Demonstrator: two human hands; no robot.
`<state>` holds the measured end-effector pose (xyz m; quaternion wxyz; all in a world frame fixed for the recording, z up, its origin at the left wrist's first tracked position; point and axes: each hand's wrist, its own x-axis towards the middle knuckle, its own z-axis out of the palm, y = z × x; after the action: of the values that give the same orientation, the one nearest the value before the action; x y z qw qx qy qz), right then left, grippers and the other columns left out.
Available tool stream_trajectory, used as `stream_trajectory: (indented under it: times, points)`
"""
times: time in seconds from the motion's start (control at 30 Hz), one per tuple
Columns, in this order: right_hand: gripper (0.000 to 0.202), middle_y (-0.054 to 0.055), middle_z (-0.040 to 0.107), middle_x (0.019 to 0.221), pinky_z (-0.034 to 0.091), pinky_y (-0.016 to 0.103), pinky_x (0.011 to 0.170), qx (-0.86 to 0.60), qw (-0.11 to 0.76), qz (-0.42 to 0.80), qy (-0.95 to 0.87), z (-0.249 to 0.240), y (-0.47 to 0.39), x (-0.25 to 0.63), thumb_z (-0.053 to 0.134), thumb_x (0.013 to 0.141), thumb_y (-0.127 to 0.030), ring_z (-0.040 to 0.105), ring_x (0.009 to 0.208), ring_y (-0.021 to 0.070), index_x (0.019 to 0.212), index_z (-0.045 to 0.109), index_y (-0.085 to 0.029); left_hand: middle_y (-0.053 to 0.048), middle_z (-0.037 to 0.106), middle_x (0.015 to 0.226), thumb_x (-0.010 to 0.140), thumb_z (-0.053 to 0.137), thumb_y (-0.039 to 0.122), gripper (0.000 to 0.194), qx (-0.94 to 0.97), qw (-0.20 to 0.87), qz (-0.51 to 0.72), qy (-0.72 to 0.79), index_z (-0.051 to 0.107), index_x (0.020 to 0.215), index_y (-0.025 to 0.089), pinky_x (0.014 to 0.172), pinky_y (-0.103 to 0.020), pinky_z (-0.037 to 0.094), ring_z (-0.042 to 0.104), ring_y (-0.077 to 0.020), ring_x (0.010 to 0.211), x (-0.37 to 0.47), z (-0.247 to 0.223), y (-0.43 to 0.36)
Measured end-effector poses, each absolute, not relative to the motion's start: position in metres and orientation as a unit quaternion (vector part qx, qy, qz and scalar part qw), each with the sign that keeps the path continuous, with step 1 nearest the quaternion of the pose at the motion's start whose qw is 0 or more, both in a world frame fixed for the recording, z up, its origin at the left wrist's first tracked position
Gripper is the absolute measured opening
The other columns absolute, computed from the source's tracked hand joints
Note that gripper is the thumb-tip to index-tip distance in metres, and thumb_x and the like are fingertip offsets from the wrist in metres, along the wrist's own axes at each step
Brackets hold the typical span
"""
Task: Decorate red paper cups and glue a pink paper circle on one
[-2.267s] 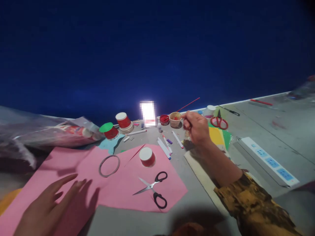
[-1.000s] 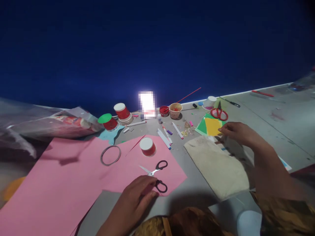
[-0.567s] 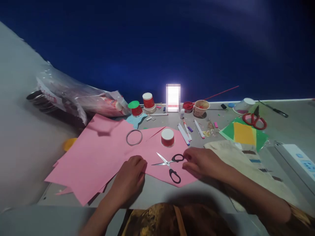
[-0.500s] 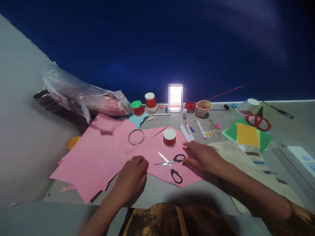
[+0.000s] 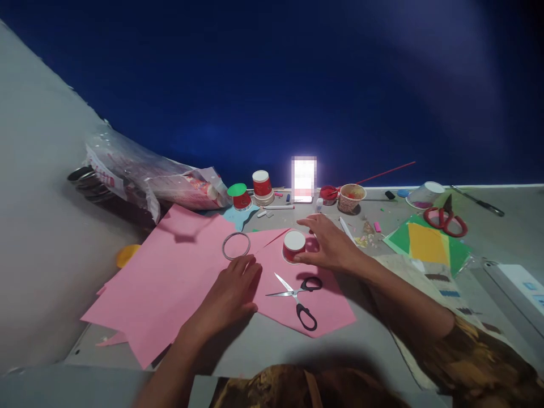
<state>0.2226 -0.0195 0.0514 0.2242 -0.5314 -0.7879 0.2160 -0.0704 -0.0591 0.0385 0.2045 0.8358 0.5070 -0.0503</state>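
Note:
My right hand (image 5: 329, 242) reaches in from the right, thumb and fingers apart, at the right side of an upside-down red and white paper cup (image 5: 294, 247). The cup stands on pink paper (image 5: 325, 317). Open scissors with black handles (image 5: 293, 293) lie on that paper, nearer to me. My left hand (image 5: 232, 286) rests palm down on the pink paper's left part, fingers slightly spread, just below a grey ring (image 5: 236, 246). Nothing shows in either hand.
Behind stand a green-topped cup (image 5: 240, 196), a stacked red cup (image 5: 262, 188), a glowing blurred screen (image 5: 303, 178) and a messy cup (image 5: 352, 198). At the right lie red-handled scissors (image 5: 445, 220) on green and yellow sheets. A plastic bag (image 5: 170, 184) leans at the left.
My right hand has moved left and away from me, from beside the scissors to the cup, with its thumb and fingers apart. My left hand has shifted slightly forward, closer to the ring.

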Motion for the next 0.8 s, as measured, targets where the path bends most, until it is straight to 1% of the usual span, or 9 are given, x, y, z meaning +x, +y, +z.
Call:
stream_trajectory:
  times: [0.07,0.13,0.23,0.3,0.37,0.47,0.63,0.73,0.8]
  points:
    - [0.071,0.015,0.058,0.139,0.048,0.048,0.104,-0.546,0.209,0.203,-0.786,0.056,-0.017,0.217,0.086,0.079,-0.049,0.055,0.129,0.0334,0.138,0.059,-0.021,-0.015,0.032,0.171,0.072,0.078,0.02,0.082,0.827,0.21,-0.087,0.514,0.047,0.148,0.024,0.119,-0.054,0.038,0.027,-0.0375,0.157,-0.066,0.04,-0.053]
    - [0.062,0.015,0.059,0.136,0.049,0.045,0.1,-0.559,0.185,0.18,-0.788,0.06,-0.015,0.211,0.084,0.081,-0.048,0.056,0.124,0.0328,0.132,0.064,-0.02,-0.015,0.031,0.172,0.068,0.08,0.019,0.089,0.821,0.209,-0.118,0.518,0.046,0.15,0.023,0.119,-0.054,0.037,0.028,-0.0379,0.157,-0.061,0.041,-0.048]
    - [0.037,0.012,0.063,0.123,0.048,0.04,0.09,-0.563,0.146,0.146,-0.8,0.063,-0.014,0.204,0.08,0.085,-0.046,0.058,0.113,0.0298,0.111,0.071,-0.02,-0.015,0.037,0.168,0.064,0.08,0.021,0.091,0.819,0.21,-0.133,0.517,0.048,0.149,0.024,0.119,-0.053,0.036,0.033,-0.037,0.154,-0.056,0.041,-0.043]
    - [0.03,0.011,0.064,0.118,0.046,0.037,0.085,-0.562,0.13,0.132,-0.806,0.063,-0.014,0.201,0.079,0.086,-0.045,0.058,0.108,0.0279,0.1,0.071,-0.019,-0.015,0.043,0.163,0.061,0.082,0.023,0.091,0.82,0.209,-0.13,0.516,0.05,0.146,0.024,0.117,-0.052,0.037,0.037,-0.0373,0.15,-0.055,0.042,-0.04]
    - [0.028,0.01,0.064,0.116,0.045,0.036,0.083,-0.562,0.122,0.122,-0.809,0.064,-0.015,0.2,0.08,0.086,-0.044,0.058,0.105,0.0265,0.096,0.07,-0.019,-0.015,0.05,0.155,0.058,0.084,0.024,0.089,0.823,0.205,-0.126,0.515,0.054,0.142,0.024,0.113,-0.051,0.04,0.044,-0.0376,0.143,-0.053,0.044,-0.037]
    - [0.03,0.01,0.066,0.113,0.044,0.036,0.082,-0.56,0.118,0.108,-0.813,0.066,-0.011,0.2,0.081,0.084,-0.043,0.058,0.103,0.0265,0.097,0.071,-0.019,-0.014,0.058,0.14,0.056,0.088,0.024,0.084,0.818,0.2,-0.139,0.521,0.058,0.134,0.022,0.105,-0.048,0.044,0.051,-0.0363,0.131,-0.048,0.049,-0.031]
    - [0.037,0.012,0.067,0.112,0.048,0.038,0.086,-0.568,0.163,0.053,-0.805,0.078,0.017,0.205,0.077,0.087,-0.052,0.06,0.106,0.0291,0.103,0.073,-0.019,-0.015,0.06,0.131,0.056,0.094,0.029,0.081,0.817,0.18,-0.16,0.523,0.061,0.129,0.019,0.1,-0.047,0.047,0.054,-0.0373,0.124,-0.04,0.051,-0.021]
    - [0.04,0.014,0.067,0.111,0.049,0.04,0.089,-0.593,0.169,0.025,-0.787,0.083,0.044,0.204,0.071,0.092,-0.057,0.059,0.108,0.0313,0.103,0.074,-0.019,-0.015,0.061,0.128,0.06,0.092,0.029,0.072,0.829,0.167,-0.141,0.515,0.062,0.125,0.019,0.098,-0.047,0.048,0.056,-0.0374,0.121,-0.04,0.046,-0.018]
    - [0.043,0.016,0.066,0.116,0.05,0.041,0.091,-0.602,0.158,0.022,-0.782,0.081,0.06,0.2,0.07,0.092,-0.057,0.058,0.112,0.0331,0.107,0.074,-0.017,-0.015,0.063,0.125,0.062,0.09,0.027,0.064,0.835,0.162,-0.137,0.508,0.065,0.12,0.019,0.096,-0.047,0.049,0.058,-0.0374,0.119,-0.041,0.042,-0.017]
